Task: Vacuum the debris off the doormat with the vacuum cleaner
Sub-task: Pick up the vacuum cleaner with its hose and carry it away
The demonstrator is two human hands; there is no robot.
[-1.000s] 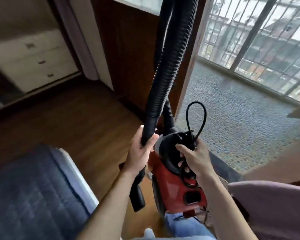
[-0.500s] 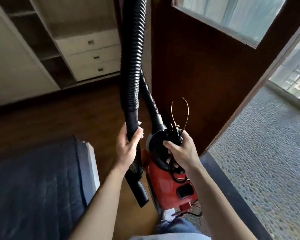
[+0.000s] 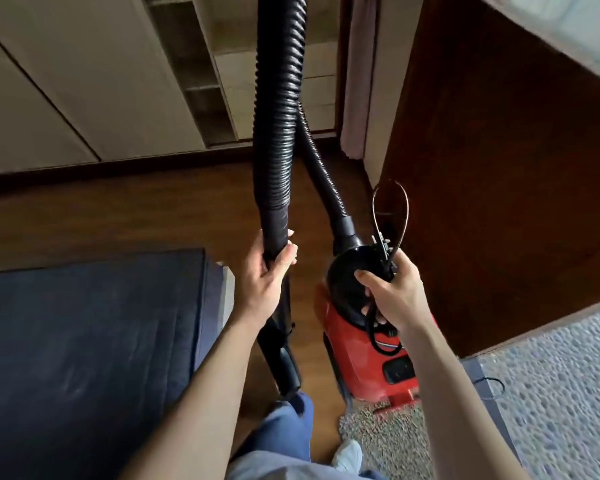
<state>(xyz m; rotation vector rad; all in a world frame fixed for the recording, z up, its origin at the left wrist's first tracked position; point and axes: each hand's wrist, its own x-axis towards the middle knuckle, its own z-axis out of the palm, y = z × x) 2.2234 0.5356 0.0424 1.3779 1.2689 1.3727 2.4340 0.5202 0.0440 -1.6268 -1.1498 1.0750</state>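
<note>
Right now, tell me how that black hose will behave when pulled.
The hose is ribbed and loops up out of view and back, so probably floppy: it will bend, not push. Pulled, it likely tugs the vacuum cleaner. The smooth end that the left hand grips looks stiffer.

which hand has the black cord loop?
The right hand: it grips the thin black cord together with the top of the red canister vacuum cleaner. The left hand holds only the smooth cuff of the black ribbed hose.
</note>
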